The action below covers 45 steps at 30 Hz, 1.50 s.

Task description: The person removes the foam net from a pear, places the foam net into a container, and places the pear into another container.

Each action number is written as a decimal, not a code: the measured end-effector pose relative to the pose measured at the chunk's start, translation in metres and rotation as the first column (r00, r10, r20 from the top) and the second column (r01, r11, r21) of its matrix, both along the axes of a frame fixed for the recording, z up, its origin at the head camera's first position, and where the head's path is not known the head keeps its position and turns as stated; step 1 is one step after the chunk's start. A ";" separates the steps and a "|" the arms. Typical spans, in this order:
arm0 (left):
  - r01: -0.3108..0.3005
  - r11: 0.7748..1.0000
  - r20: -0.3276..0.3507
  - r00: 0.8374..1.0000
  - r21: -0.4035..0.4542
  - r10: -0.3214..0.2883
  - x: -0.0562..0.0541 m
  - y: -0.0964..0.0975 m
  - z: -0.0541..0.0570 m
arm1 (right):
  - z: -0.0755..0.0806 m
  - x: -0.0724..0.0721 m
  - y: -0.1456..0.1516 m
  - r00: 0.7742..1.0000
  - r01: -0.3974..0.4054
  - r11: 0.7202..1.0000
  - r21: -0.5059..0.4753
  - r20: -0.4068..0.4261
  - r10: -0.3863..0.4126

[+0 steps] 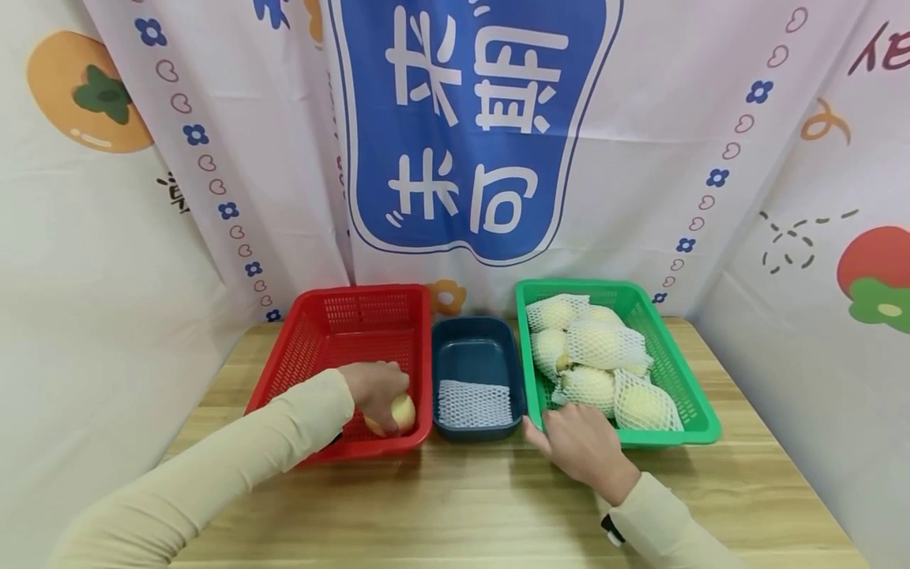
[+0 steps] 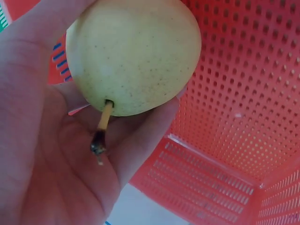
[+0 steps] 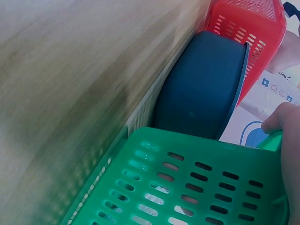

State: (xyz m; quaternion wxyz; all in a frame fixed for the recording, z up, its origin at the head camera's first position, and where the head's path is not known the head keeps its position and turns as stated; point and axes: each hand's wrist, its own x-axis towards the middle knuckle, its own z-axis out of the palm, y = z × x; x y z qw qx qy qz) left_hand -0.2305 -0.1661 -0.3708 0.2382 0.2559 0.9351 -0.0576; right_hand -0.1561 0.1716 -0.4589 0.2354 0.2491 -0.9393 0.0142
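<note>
In the head view, my left hand (image 1: 380, 387) is inside the front right corner of the red basket (image 1: 280, 371), fingers around a bare pale-yellow pear (image 1: 403, 412). The left wrist view shows that pear (image 2: 136, 51) between thumb and fingers, its brown stem (image 2: 104, 126) pointing toward the palm. My right hand (image 1: 579, 444) grips the front rim of the green basket (image 1: 700, 423), its fingers bent over the edge and its thumb out to the left. Several pears (image 1: 604, 344) in white foam nets lie in the green basket.
Between the two baskets stands a dark blue tray (image 1: 472, 356), with a flat white foam net (image 1: 474, 404) across its front half. All three stand on a wood-grain table (image 1: 455, 506). A printed white curtain (image 1: 284, 158) hangs close behind them.
</note>
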 end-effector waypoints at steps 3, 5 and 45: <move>-0.023 1.000 0.017 1.000 -0.018 0.023 0.002 0.002 -0.002 | -0.001 0.000 0.000 1.000 -0.001 1.000 -0.003 0.012 0.001; -0.028 0.999 0.019 0.999 -0.022 0.028 0.004 0.003 -0.002 | -0.001 0.000 0.000 1.000 0.003 1.000 -0.004 0.015 -0.003; 0.004 0.868 -0.440 0.863 0.497 0.247 0.110 0.022 -0.039 | -0.002 0.001 0.000 1.000 -0.002 1.000 0.000 -0.013 0.002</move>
